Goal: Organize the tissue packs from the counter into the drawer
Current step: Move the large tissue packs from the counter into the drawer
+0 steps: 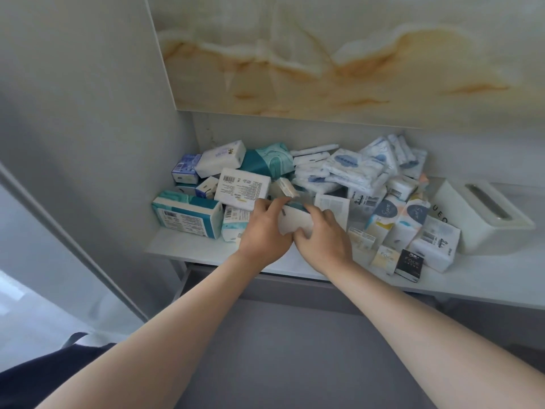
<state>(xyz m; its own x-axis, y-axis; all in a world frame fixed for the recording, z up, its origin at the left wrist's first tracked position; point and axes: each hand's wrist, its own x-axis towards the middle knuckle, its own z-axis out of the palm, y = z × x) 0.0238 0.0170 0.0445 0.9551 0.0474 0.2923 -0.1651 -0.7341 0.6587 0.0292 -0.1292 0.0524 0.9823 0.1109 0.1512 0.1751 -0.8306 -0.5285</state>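
- Grey side wall on the far left. The white stone-look surface butts into its corner and carries the whole heap.
- Teal-and-white rectangular plastic-wrapped tissue pack lies at the heap's front left. A small blue-and-white tissue pack sits behind it.
- White tissue pack with purple print sits tilted at the back, touching the teal patterned tissue pack.
- White tissue pack with barcode label is tilted, label up, just behind the left hand.
- Left hand: grip clenched on the left end of the plain white soft tissue pack, fingers curled over its far edge.
- That plain white pack is at the front middle of the heap, between both hands. Cannot tell whether it is off the surface.
- Grey drawer front is below the surface edge, under the forearms. Cannot tell if it is open.
- Right hand: grip grasping the right end of the same pack, fingers wrapped over it.
- Pile of thin white-and-blue sachets sits at the back right.
- Packs with round navy labels lean together, right of the hands.
- Small pale-yellow pack and small black pack stand side by side near the front edge.
- White rectangular tissue box with top slot is far right, just beside the heap.
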